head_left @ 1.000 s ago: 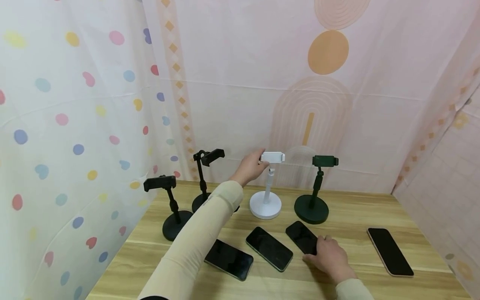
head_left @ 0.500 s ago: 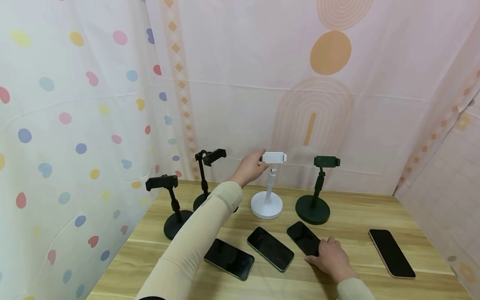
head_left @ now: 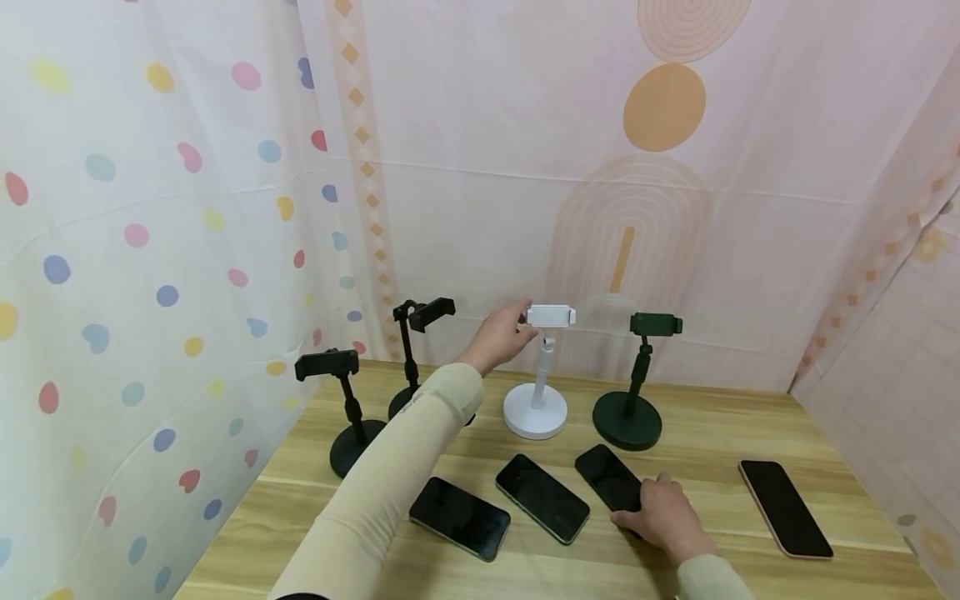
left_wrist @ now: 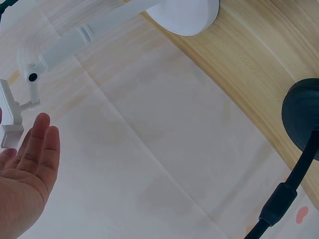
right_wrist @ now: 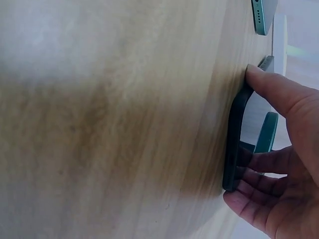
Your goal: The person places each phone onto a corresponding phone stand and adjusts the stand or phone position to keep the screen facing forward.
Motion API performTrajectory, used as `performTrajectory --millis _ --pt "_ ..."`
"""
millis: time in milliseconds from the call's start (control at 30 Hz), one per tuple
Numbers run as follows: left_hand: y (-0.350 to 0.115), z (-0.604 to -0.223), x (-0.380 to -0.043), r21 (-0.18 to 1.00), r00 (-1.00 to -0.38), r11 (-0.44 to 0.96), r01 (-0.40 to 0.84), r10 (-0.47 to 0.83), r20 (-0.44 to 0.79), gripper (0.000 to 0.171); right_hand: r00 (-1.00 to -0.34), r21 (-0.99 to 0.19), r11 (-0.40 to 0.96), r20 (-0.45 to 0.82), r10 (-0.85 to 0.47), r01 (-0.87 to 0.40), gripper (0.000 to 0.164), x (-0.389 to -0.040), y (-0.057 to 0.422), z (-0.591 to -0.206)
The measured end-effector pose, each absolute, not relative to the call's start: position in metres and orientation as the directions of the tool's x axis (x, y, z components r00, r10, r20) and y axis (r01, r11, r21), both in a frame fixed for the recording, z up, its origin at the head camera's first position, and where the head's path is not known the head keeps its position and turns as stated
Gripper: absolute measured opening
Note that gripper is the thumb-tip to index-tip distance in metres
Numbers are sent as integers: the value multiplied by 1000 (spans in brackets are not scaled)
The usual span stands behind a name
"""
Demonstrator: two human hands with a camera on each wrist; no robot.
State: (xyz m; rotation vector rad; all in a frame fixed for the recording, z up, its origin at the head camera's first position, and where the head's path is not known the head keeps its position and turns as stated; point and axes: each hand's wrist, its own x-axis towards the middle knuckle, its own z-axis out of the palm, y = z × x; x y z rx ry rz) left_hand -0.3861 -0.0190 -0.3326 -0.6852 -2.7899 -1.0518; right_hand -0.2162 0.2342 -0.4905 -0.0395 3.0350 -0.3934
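Note:
My left hand [head_left: 497,340] reaches to the white phone stand [head_left: 536,412] and pinches the left end of its clamp [head_left: 552,316]. In the left wrist view, the other fingers [left_wrist: 37,149] extend beside the clamp's end. My right hand [head_left: 666,518] grips the near end of a black phone [head_left: 609,477] by its edges, thumb on one side and fingers on the other. That phone lies low at the table, screen up, in front of the green phone stand [head_left: 628,419]. The right wrist view has the phone's dark edge [right_wrist: 233,144] between thumb and fingers.
Two black phone stands, one nearer [head_left: 352,450] and one farther back [head_left: 411,367], stand at the left, partly behind my left sleeve. Two dark phones, one left [head_left: 460,518] and one middle [head_left: 543,498], lie in front. Another phone [head_left: 785,508] lies far right. Curtains border the wooden table [head_left: 720,425].
The head view has shifted slightly, so everything sits a little further right. Both hands keep their places on the white stand's clamp and the phone.

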Motion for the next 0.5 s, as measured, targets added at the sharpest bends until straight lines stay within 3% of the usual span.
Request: performTrajectory --millis 500 --pt "-20 -337 -386 486 -867 720 495 376 325 50 -999 -296 955 -51 -19 -3 68 -216 233 -492"
